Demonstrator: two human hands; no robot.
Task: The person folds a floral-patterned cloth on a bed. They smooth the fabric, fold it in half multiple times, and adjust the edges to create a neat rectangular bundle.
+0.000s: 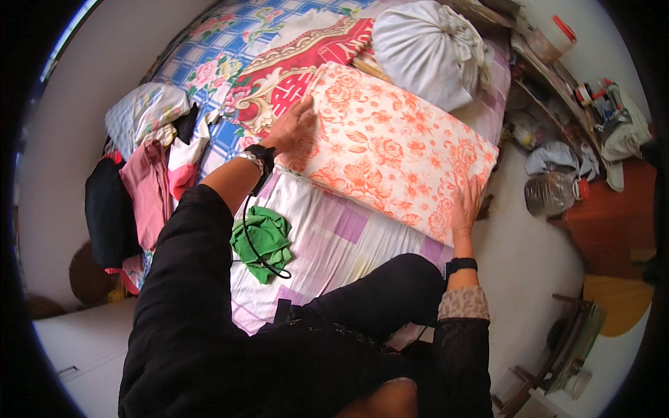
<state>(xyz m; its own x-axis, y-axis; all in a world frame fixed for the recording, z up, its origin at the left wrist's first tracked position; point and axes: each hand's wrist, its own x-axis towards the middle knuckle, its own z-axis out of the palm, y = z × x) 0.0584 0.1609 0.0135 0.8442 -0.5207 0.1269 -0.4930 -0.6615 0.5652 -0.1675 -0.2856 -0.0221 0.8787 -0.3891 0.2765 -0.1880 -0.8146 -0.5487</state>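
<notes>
A large folded sheet (390,150), white with orange roses and leaves, lies across the bed in front of me. My left hand (296,127) rests at its left edge, fingers stretched along the cloth. At the near right corner my right hand (465,205) lies flat on the fabric with its fingers extended. Neither hand is closed round anything. Beneath the folded sheet is a white and purple checked bedsheet (327,223). A crumpled green cloth (263,240) lies between my left forearm and my knee.
A tied white cloth bundle (428,52) sits beyond the sheet, beside a red patterned blanket (279,90). Clothes (146,181) are heaped on the left edge of the bed. On the right are shelves, a clear plastic jar (550,193) and a wooden cabinet (613,219).
</notes>
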